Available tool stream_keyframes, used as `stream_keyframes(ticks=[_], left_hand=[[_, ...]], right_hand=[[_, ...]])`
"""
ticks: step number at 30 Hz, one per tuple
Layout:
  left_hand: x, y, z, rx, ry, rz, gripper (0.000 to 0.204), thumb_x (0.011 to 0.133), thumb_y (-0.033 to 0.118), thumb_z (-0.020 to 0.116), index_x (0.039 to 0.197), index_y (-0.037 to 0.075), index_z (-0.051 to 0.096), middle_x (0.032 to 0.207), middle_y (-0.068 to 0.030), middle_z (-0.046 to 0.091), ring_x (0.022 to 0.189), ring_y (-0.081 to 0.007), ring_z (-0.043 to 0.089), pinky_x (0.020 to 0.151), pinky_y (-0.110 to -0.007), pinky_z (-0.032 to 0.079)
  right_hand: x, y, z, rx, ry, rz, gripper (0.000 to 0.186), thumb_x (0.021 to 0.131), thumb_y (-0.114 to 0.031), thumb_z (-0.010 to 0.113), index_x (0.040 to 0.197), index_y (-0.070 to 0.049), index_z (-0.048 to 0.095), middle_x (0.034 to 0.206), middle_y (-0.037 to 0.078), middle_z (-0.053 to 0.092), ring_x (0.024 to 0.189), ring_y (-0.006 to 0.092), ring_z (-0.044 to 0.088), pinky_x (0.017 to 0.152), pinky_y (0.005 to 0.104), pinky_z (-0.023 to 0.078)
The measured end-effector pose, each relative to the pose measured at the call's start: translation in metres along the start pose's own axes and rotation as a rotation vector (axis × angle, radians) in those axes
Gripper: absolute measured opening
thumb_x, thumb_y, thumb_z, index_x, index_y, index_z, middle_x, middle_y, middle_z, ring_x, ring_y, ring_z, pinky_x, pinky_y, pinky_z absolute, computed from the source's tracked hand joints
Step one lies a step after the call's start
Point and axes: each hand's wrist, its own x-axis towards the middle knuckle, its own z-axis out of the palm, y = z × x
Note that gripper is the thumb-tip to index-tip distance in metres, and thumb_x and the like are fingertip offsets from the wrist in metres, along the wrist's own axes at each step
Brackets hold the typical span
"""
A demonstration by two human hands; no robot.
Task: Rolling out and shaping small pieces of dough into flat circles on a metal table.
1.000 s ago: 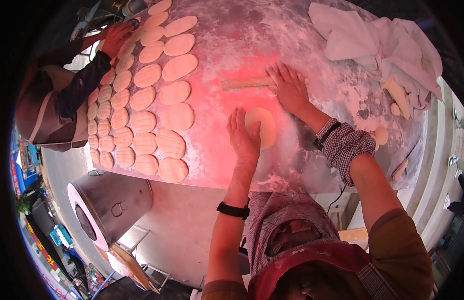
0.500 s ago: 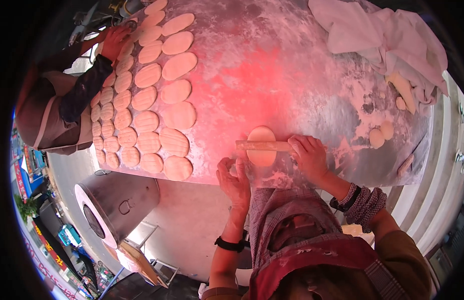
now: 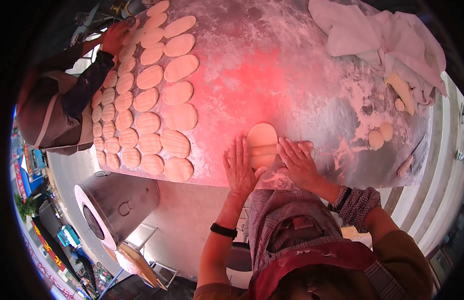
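Note:
A wooden rolling pin (image 3: pixel 263 150) lies crosswise over a pale dough oval (image 3: pixel 262 133) near the table's front edge. My left hand (image 3: pixel 239 167) rests over the pin's left end, open, its fingers stretched forward and its thumb by the dough. Over the right end lies my right hand (image 3: pixel 300 164), also open with long, straight fingers; a bit of the pin shows beyond them. Both palms hide the pin's ends. Rows of flat dough pieces (image 3: pixel 181 117), round to oval and some with lines across them, cover the left part of the table.
The metal table (image 3: pixel 232 65) is dusted with flour. A pale cloth (image 3: pixel 392 40) is heaped at the far right, with small dough balls (image 3: pixel 375 140) nearer. Another person's hand (image 3: pixel 117 37) touches the far-left dough rows. A metal drum (image 3: pixel 122 205) stands below the left edge.
My left hand has moved forward from beside the pin onto its left end. My right hand's grip has loosened into stretched fingers, and the pin is slightly nearer me on the dough.

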Motion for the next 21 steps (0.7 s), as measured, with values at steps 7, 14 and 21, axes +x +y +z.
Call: stream_keyframes(ticks=[7, 14, 21], left_hand=[[0.091, 0.0, -0.033, -0.169, 0.059, -0.195, 0.056, 0.088, 0.033, 0.067, 0.132, 0.002, 0.051, 0.14, -0.019, 0.05, 0.129, -0.0352, 0.047, 0.106, -0.05, 0.037], [0.135, -0.011, -0.037, -0.51, -0.39, -0.199, 0.028, 0.073, 0.016, 0.076, 0.096, 0.004, 0.066, 0.091, -0.0153, 0.069, 0.083, -0.0298, 0.069, 0.075, -0.039, 0.055], [0.278, -0.091, -0.07, -1.456, -0.202, -0.495, 0.019, 0.093, 0.014, 0.067, 0.108, 0.002, 0.068, 0.097, -0.0047, 0.07, 0.087, -0.0139, 0.067, 0.076, -0.031, 0.057]], right_hand=[[0.08, 0.015, -0.028, 0.112, 0.008, -0.007, 0.051, 0.086, -0.018, 0.064, 0.133, -0.004, 0.052, 0.15, 0.011, 0.042, 0.138, 0.0267, 0.041, 0.111, 0.0436, 0.033], [0.058, 0.095, -0.035, 0.043, 0.149, -0.001, 0.03, 0.082, -0.008, 0.062, 0.112, -0.005, 0.059, 0.125, 0.011, 0.06, 0.112, 0.0296, 0.057, 0.095, 0.0428, 0.039], [0.137, 0.136, -0.025, -0.048, 0.369, 0.219, 0.029, 0.087, -0.01, 0.06, 0.115, -0.003, 0.054, 0.125, 0.014, 0.059, 0.11, 0.0352, 0.056, 0.096, 0.0491, 0.039]])
